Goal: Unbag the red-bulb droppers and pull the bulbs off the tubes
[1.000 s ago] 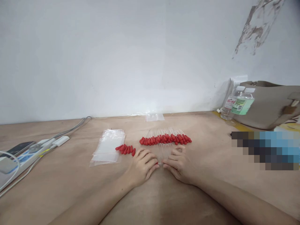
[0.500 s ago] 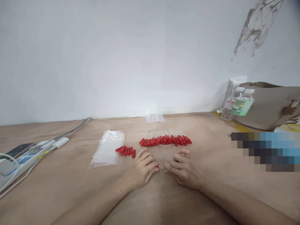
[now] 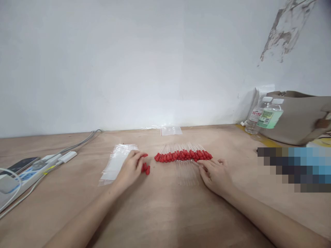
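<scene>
A row of clear droppers with red rubber bulbs [image 3: 183, 155] lies across the middle of the wooden table [image 3: 165, 213]. In front of it lie several clear tubes without bulbs [image 3: 186, 172]. My left hand [image 3: 130, 167] rests on a small pile of loose red bulbs [image 3: 145, 167], fingers curled over them, beside a stack of clear plastic bags [image 3: 117, 163]. My right hand [image 3: 216, 175] lies at the right end of the row, its fingertips pinching a dropper there.
A power strip with cables [image 3: 33, 168] and a phone [image 3: 22, 163] sit at the left. One small bag [image 3: 170, 130] lies by the wall. Two water bottles [image 3: 263, 115] and a beige handbag [image 3: 300, 117] stand at the right, with a blurred patch [image 3: 294, 168] in front.
Both hands were together in the middle, holding one tube between them. They have parted: the left went up-left to the loose bulbs, the right went right to the row's end.
</scene>
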Action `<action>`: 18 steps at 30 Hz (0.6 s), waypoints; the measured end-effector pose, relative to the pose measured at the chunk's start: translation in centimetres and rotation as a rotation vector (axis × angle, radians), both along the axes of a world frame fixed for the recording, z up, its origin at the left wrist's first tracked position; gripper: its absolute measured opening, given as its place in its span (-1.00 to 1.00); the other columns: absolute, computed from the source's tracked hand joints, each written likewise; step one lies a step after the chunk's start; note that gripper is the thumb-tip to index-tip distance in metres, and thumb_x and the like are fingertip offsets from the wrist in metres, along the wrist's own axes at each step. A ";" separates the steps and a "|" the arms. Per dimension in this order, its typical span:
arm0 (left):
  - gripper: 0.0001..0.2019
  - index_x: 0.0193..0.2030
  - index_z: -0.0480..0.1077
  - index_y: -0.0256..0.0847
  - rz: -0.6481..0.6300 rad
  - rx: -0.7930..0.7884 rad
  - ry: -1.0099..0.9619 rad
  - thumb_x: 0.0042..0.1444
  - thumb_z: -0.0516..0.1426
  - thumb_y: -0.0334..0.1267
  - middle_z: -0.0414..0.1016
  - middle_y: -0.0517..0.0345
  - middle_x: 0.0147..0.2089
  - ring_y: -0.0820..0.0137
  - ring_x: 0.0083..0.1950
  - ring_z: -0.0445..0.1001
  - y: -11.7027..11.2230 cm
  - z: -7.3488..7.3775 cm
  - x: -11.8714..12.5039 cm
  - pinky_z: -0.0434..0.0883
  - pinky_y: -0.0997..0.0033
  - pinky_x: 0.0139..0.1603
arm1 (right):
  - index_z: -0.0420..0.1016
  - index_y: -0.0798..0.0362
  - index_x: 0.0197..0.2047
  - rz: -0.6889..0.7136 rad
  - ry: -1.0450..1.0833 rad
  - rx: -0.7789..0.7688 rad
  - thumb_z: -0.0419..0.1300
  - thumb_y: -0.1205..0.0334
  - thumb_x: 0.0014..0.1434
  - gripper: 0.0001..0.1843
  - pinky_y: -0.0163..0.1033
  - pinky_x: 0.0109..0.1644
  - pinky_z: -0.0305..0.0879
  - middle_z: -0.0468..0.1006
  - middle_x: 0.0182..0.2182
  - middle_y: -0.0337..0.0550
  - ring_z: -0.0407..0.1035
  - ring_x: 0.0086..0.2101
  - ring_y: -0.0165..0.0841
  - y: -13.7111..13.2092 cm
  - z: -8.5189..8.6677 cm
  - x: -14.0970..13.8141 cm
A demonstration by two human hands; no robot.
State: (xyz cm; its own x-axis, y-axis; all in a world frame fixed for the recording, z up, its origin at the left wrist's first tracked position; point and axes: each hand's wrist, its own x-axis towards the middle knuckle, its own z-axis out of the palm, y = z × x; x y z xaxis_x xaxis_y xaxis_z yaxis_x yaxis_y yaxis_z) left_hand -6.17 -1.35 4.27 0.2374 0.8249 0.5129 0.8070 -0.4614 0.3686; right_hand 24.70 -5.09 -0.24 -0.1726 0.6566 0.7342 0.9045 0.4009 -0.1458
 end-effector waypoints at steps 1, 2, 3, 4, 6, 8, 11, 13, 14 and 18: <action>-0.74 -0.17 0.37 -0.21 0.050 -0.019 0.016 0.13 -0.10 -0.30 0.35 0.09 -0.26 0.37 -0.27 0.39 0.5 0.6 -0.8 0.34 0.39 -0.26 | 0.46 0.06 -0.33 -0.017 0.003 -0.019 0.01 0.31 0.10 -0.80 -0.20 -0.21 -0.09 0.48 -0.54 -0.22 0.27 -0.46 -0.42 0.1 -0.1 0.0; -0.75 -0.16 0.37 -0.21 0.088 -0.050 0.030 0.09 -0.07 -0.29 0.37 0.10 -0.27 0.36 -0.28 0.40 0.8 1.2 -1.5 0.34 0.39 -0.28 | 0.45 0.06 -0.36 -0.028 0.001 -0.034 0.01 0.31 0.09 -0.81 -0.20 -0.22 -0.09 0.47 -0.55 -0.23 0.28 -0.47 -0.41 0.1 -0.2 -0.1; -0.74 -0.15 0.35 -0.21 0.116 -0.094 0.040 0.06 -0.05 -0.28 0.38 0.12 -0.29 0.37 -0.32 0.40 1.1 1.6 -2.2 0.34 0.40 -0.31 | 0.44 0.06 -0.38 -0.036 -0.004 -0.044 0.01 0.31 0.09 -0.82 -0.20 -0.22 -0.10 0.46 -0.56 -0.24 0.28 -0.46 -0.41 0.2 -0.4 -0.2; -0.73 -0.13 0.34 -0.20 0.130 -0.149 0.053 0.04 -0.03 -0.26 0.40 0.15 -0.32 0.38 -0.35 0.41 1.3 2.0 -2.7 0.34 0.41 -0.33 | 0.44 0.05 -0.39 -0.039 -0.011 -0.047 0.01 0.30 0.10 -0.81 -0.20 -0.22 -0.10 0.46 -0.56 -0.24 0.28 -0.46 -0.40 0.2 -0.5 -0.3; -0.70 -0.10 0.30 -0.19 0.144 -0.246 0.075 0.00 -0.01 -0.23 0.42 0.20 -0.36 0.40 -0.41 0.41 1.4 2.4 -3.2 0.33 0.43 -0.38 | 0.44 0.04 -0.38 -0.024 -0.023 -0.043 0.00 0.30 0.12 -0.80 -0.19 -0.20 -0.10 0.47 -0.53 -0.24 0.29 -0.43 -0.39 0.3 -0.6 -0.5; -0.70 -0.11 0.30 -0.20 0.149 -0.298 0.096 -0.02 0.00 -0.21 0.44 0.21 -0.37 0.40 -0.42 0.42 1.3 2.3 -3.2 0.31 0.44 -0.40 | 0.45 0.02 -0.34 0.010 -0.037 -0.051 0.00 0.30 0.13 -0.80 -0.19 -0.17 -0.09 0.49 -0.49 -0.24 0.29 -0.40 -0.38 0.2 -0.7 -0.6; -0.70 -0.14 0.30 -0.22 0.133 -0.333 0.085 -0.02 0.01 -0.17 0.45 0.20 -0.40 0.38 -0.41 0.43 1.1 1.7 -2.5 0.31 0.45 -0.39 | 0.44 0.01 -0.27 0.053 -0.067 -0.089 0.03 0.25 0.12 -0.82 -0.16 -0.12 -0.10 0.49 -0.43 -0.22 0.29 -0.34 -0.35 0.1 -0.8 -0.8; -0.68 -0.13 0.30 -0.23 0.121 -0.344 0.072 -0.03 0.03 -0.14 0.46 0.20 -0.43 0.38 -0.41 0.44 1.0 1.2 -2.1 0.31 0.46 -0.39 | 0.44 0.00 -0.25 0.058 -0.083 -0.119 0.05 0.20 0.12 -0.82 -0.14 -0.09 -0.10 0.49 -0.40 -0.20 0.28 -0.31 -0.33 0.0 -0.8 -0.8; -0.68 -0.14 0.31 -0.23 0.116 -0.343 0.075 -0.03 0.04 -0.14 0.46 0.20 -0.44 0.37 -0.41 0.44 1.0 1.0 -1.9 0.31 0.46 -0.39 | 0.44 0.00 -0.26 0.059 -0.088 -0.133 0.05 0.17 0.12 -0.82 -0.14 -0.08 -0.10 0.49 -0.39 -0.20 0.28 -0.30 -0.33 0.0 -0.8 -0.8; -0.80 -0.32 0.39 -0.20 0.097 -0.332 0.150 -0.06 0.08 -0.16 0.46 0.17 -0.39 0.34 -0.37 0.42 0.7 0.8 -1.4 0.29 0.44 -0.38 | 0.44 -0.01 -0.26 0.065 -0.113 -0.165 0.03 0.07 0.14 -0.76 -0.12 -0.05 -0.10 0.49 -0.34 -0.19 0.28 -0.27 -0.32 -0.1 -0.7 -0.7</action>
